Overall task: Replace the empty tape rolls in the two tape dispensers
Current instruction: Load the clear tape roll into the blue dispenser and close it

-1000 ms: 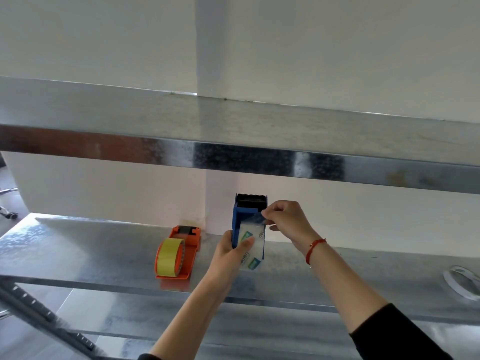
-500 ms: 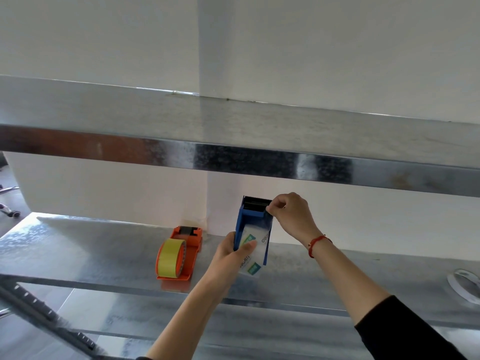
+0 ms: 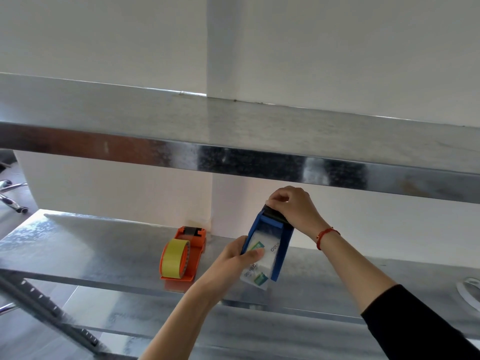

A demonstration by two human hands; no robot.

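Note:
I hold a blue tape dispenser [image 3: 281, 249] tilted in the air above the metal shelf [image 3: 104, 250]. A clear tape roll with green and white labels [image 3: 259, 263] sits inside it. My left hand [image 3: 233, 255] grips the dispenser's lower left side, thumb on the roll. My right hand [image 3: 293, 206] pinches the black cutter end at its top, apparently pressing tape onto it. An orange dispenser [image 3: 193, 253] loaded with a yellow tape roll [image 3: 174, 261] rests on the shelf to the left.
An upper metal shelf [image 3: 259, 141] runs across just above my hands. A white ring, perhaps an empty tape core [image 3: 467, 294], lies at the shelf's right edge. A slotted metal bar [image 3: 52, 310] slants at bottom left. Chair legs [image 3: 13, 196] show at far left.
The blue dispenser has tilted its top to the right and risen slightly. My right hand has moved up from the roll's front to the black cutter end.

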